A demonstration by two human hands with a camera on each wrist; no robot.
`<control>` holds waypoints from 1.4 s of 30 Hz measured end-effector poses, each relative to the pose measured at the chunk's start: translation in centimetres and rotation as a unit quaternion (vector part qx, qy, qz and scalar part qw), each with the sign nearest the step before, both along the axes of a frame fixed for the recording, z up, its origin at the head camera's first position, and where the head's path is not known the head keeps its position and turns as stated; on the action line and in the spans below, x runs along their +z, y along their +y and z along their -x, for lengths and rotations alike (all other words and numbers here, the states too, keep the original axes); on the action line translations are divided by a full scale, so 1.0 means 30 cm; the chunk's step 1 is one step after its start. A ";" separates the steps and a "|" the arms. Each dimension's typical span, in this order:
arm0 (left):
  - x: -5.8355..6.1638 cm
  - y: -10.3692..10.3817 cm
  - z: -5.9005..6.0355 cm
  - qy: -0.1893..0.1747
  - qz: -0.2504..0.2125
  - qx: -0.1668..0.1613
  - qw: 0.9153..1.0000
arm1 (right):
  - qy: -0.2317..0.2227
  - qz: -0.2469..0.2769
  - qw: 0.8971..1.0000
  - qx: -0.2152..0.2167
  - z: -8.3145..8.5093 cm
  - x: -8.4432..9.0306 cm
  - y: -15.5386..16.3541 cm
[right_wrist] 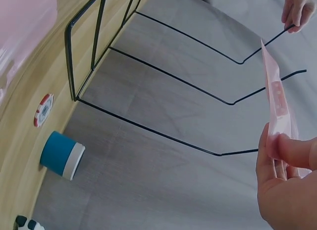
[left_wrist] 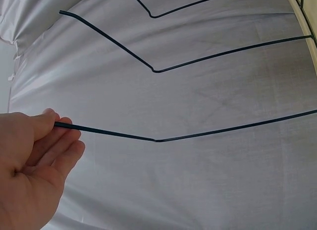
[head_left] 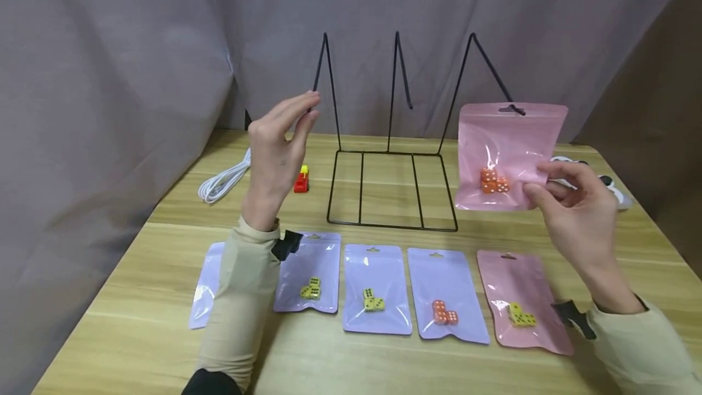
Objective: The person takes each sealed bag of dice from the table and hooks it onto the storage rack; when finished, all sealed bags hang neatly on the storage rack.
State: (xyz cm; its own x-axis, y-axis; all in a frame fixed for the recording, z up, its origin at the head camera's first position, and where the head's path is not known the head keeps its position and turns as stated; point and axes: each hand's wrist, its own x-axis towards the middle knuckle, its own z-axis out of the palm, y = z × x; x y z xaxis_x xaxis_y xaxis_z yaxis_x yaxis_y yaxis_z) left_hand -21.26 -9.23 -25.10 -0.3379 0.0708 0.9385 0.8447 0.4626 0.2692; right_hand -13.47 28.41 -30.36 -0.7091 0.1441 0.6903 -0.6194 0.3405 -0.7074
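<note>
pink pouch point(head_left: 510, 154), orange dice point(head_left: 493, 180) inside

Left hand point(head_left: 276, 151) raised upright, palm turned inward, fingers point(left_wrist: 59, 141) nearly straight and close together, fingertips pinching lightly. Right hand point(head_left: 576, 209) lifted at a lower height, thumb and forefinger pinched, other fingers loosely curled. Both forearms in beige sleeves.

Five bags point(head_left: 376, 288) lie in a row on the table point(head_left: 137, 322), in front of the rack point(head_left: 392, 188); another bag point(head_left: 507, 151) hangs on its right hook.
</note>
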 end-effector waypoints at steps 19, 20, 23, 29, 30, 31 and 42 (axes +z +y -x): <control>0.008 -0.041 -0.010 0.005 0.004 0.021 1.000 | -0.025 0.064 0.997 0.038 0.098 0.014 -0.045; 0.009 -0.040 -0.009 0.005 0.004 0.022 1.000 | -0.023 0.070 0.996 0.041 0.101 0.014 -0.044; 0.014 -0.040 -0.009 0.005 0.008 0.022 1.000 | -0.017 0.080 0.996 0.046 0.111 0.015 -0.041; 0.013 -0.040 -0.009 0.005 0.008 0.022 1.000 | -0.031 0.037 0.999 -0.001 0.128 0.025 -0.046; 0.011 -0.041 -0.010 0.004 0.008 0.023 1.000 | -0.035 0.025 0.999 -0.013 0.130 0.027 -0.048; 0.011 -0.041 -0.011 0.003 0.009 0.024 1.000 | -0.039 0.012 0.999 -0.026 0.132 0.028 -0.049; 0.007 -0.036 -0.016 -0.002 0.010 0.026 1.000 | -0.050 0.043 0.998 -0.009 0.155 0.040 -0.062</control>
